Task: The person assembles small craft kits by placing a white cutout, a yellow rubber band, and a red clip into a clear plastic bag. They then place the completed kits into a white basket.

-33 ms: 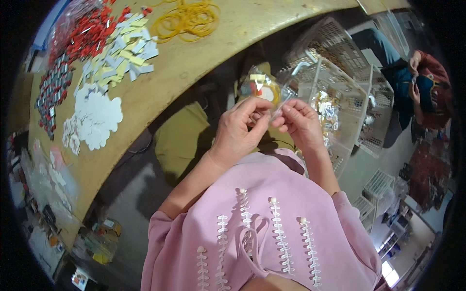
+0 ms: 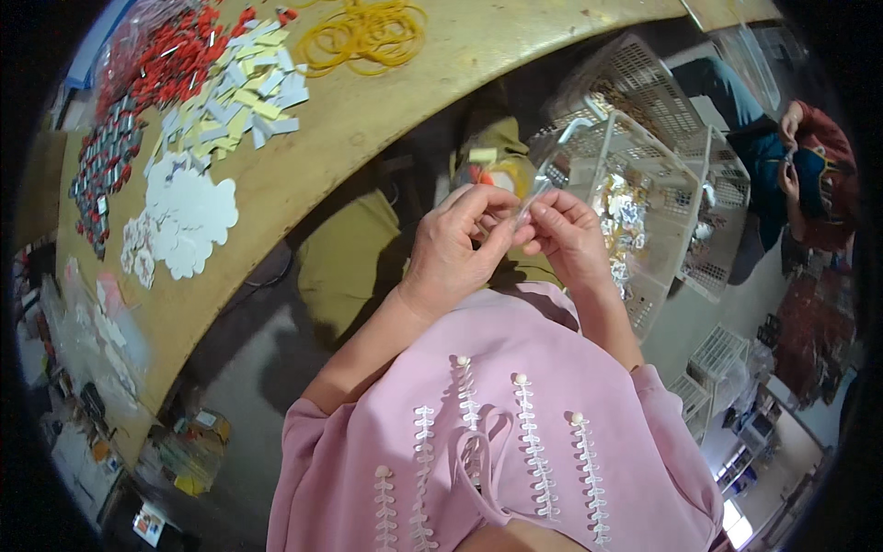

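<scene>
My left hand [image 2: 464, 241] and my right hand [image 2: 572, 237] meet above my lap, both with fingers pinched on a clear plastic bag [image 2: 543, 187]. Its see-through edge shows between the fingertips. Beyond my knuckles hangs the filled part of the bag, with a pale yellow piece [image 2: 482, 155], something red [image 2: 475, 174] and a yellow ring-like piece around white inside. My fingers hide the lower part of the bag.
On the worktable at left lie yellow bands [image 2: 363, 39], red pieces [image 2: 179, 60], white and yellow strips [image 2: 241, 92], grey-and-red pieces [image 2: 106, 166] and white scalloped cards [image 2: 189, 216]. At right stand a white crate [image 2: 651, 166] of bagged items and another person [image 2: 814, 175].
The bag has tilted and slipped slightly lower behind my hands, so less of its contents shows. Both hands keep their pinch, drawn a little closer together.
</scene>
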Demonstrator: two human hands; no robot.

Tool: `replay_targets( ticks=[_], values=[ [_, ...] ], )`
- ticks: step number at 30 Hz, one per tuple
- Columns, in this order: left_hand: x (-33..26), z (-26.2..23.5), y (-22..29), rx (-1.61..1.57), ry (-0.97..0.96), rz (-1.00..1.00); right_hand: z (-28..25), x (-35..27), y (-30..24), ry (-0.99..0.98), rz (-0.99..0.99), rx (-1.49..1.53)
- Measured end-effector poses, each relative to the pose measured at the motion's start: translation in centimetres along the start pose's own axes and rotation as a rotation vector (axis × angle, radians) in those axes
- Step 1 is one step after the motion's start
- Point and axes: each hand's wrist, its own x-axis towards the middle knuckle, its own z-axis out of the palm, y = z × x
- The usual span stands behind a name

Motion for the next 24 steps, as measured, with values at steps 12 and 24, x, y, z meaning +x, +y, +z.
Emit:
replay_targets(
  ticks=[12,24],
  values=[
    [-1.8,-1.7,-1.0,-0.061,-0.101,-0.244,2.7,0.0,2.5,-0.043,-0.094,-0.162],
    [-2.1,-0.9,-3.3,0.135,0.064,-0.174,2.7,0.0,3.4,-0.061,-0.153,-0.158]
  ],
)
